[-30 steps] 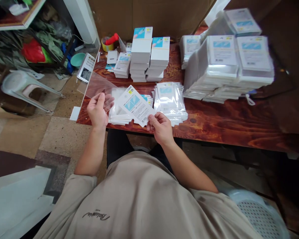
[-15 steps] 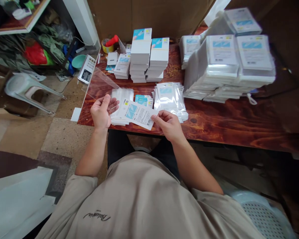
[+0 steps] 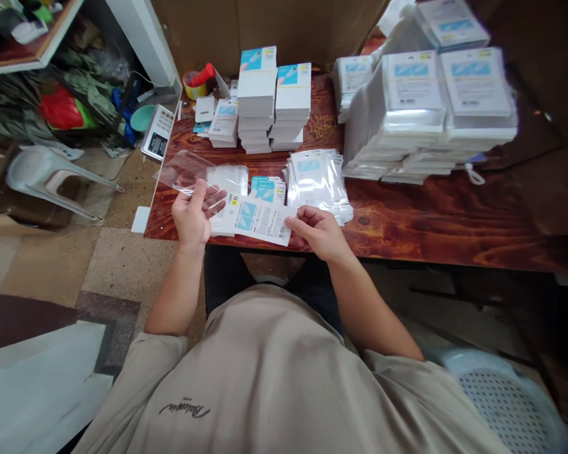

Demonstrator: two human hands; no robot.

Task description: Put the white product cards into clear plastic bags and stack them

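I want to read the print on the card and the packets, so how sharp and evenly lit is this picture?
Head view: the card in the right hand is fairly sharp, its small print too fine to read; the clear sleeve in the left hand shows faint glare; the bagged stacks at upper right are smeared by blur; the table's edges bow from wide-angle distortion; lighting is soft and even.

Printed card (image 3: 258, 219) between left hand (image 3: 192, 214) and right hand (image 3: 319, 230).
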